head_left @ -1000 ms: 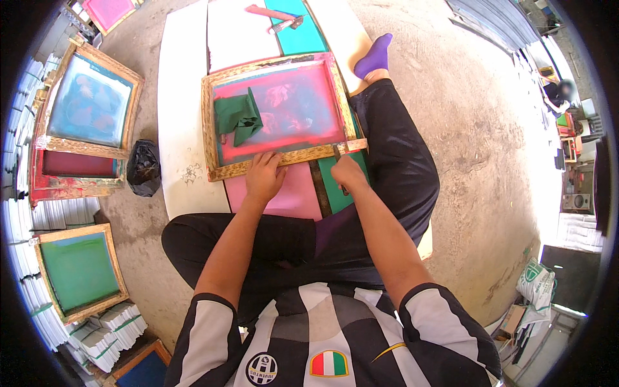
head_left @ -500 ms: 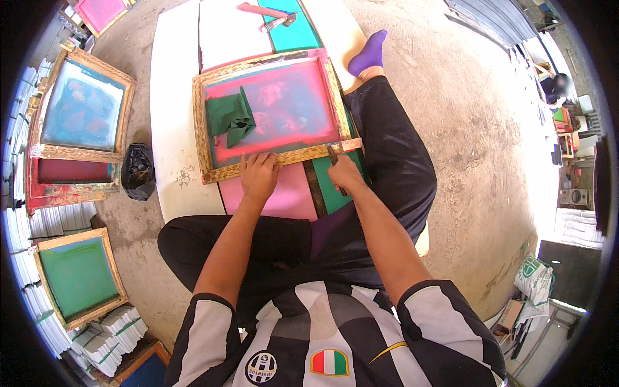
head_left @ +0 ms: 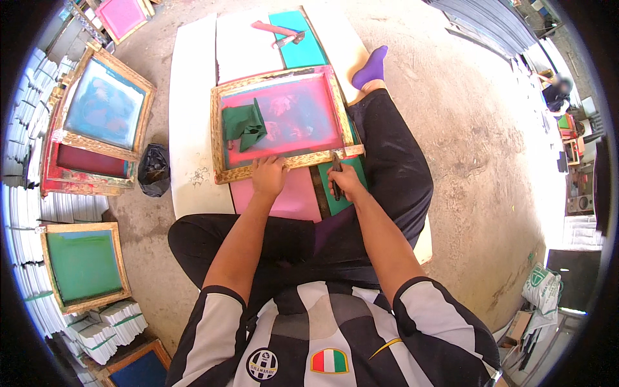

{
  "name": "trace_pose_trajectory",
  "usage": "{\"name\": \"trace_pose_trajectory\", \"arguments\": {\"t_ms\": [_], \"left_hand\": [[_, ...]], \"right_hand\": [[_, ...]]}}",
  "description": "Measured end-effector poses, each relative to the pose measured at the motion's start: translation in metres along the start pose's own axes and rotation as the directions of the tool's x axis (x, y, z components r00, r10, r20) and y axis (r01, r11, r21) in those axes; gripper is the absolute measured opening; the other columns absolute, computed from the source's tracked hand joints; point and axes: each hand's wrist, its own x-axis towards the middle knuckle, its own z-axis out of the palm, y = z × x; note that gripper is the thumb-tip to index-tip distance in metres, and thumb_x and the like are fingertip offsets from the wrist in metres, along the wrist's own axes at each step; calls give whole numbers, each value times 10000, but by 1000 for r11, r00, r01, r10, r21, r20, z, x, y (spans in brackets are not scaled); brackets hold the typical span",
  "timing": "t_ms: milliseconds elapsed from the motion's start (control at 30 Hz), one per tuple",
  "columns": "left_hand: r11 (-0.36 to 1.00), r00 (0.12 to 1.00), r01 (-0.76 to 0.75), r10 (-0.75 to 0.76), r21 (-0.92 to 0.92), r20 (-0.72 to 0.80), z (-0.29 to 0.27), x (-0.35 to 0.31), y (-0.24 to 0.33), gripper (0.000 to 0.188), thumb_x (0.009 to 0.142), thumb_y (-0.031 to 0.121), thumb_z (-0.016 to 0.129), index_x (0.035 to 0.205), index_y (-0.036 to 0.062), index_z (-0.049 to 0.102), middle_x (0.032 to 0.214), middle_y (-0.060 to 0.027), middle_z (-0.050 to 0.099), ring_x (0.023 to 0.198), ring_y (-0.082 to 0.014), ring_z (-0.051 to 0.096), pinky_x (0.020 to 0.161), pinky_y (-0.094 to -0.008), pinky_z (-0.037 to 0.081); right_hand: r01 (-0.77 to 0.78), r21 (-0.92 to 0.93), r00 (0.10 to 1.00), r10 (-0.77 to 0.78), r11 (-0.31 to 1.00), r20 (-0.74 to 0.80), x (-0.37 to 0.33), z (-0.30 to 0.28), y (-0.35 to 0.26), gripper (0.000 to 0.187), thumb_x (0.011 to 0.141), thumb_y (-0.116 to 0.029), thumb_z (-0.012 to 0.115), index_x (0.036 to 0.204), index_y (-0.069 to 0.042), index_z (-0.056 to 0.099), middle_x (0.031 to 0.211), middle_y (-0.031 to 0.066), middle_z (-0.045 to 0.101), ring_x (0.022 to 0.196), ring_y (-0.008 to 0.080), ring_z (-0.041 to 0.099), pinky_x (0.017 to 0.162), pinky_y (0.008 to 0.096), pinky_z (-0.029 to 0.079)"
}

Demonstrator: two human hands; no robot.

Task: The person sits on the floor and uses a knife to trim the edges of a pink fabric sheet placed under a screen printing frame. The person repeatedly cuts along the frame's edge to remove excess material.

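A wooden screen-printing frame (head_left: 223, 169) with pink-stained blue mesh lies in front of me. My left hand (head_left: 269, 177) is closed over its near rail, fingertips on the wood. In my right hand (head_left: 349, 182) is a slim black hand tool (head_left: 336, 169), its tip at the near rail close to the right corner; whether it is pliers or a cutter I cannot tell. A crumpled dark green cloth (head_left: 245, 126) lies on the left part of the mesh. My fingers partly hide the tool's lower end.
Under the frame is a board surface with pink (head_left: 277, 198) and green panels. A hammer and a red-handled tool (head_left: 277, 29) lie at its far end. Left are a black plastic bag (head_left: 154, 171), other screen frames (head_left: 87, 264) and paper stacks (head_left: 109, 329). Another person (head_left: 556, 97) is far right.
The whole view has shifted a little to the right. My right hand now holds the black tool more upright at the rail. My left hand keeps its place on the frame.
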Motion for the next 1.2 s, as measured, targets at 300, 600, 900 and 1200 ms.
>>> {"name": "trace_pose_trajectory", "arguments": {"t_ms": [300, 600, 900, 1200], "left_hand": [[929, 940, -340, 332, -143, -81, -11, 15, 49, 261, 841, 222, 705, 1077, 115, 743, 1063, -83, 718, 1085, -298, 614, 1046, -476, 413], [910, 904, -412, 414, 39, -111, -6, 18, 47, 112, 815, 169, 641, 749, 119, 716, 817, -71, 709, 899, -245, 653, 897, -414, 455], [970, 976, -219, 216, -110, -33, 5, 24, 46, 162, 806, 167, 611, 692, 89, 694, 781, -127, 696, 759, -334, 674, 806, -495, 495], [980, 991, -131, 128, -152, -32, 6, 18, 32, 181, 818, 216, 633, 695, 109, 711, 765, -124, 698, 755, -338, 676, 778, -520, 495]], "right_hand": [[143, -164, 953, -91, 976, 288, -23, 20, -6, 204, 803, -20, 588, 1000, 34, 607, 677, 122, 623, 509, 203, 600, 458, 357, 481], [61, -259, 924, 44, 964, 380, -24, 12, -15, 248, 857, -10, 596, 1101, 31, 580, 796, 105, 639, 608, 196, 638, 502, 341, 525], [-14, -322, 938, 124, 947, 324, -29, 2, -30, 320, 929, -107, 586, 1227, -4, 534, 853, 95, 658, 657, 188, 661, 521, 358, 484], [-76, -564, 997, 55, 822, -53, 25, -16, -12, 254, 880, -84, 633, 1049, 94, 568, 762, 169, 620, 590, 277, 638, 508, 439, 490]]}}
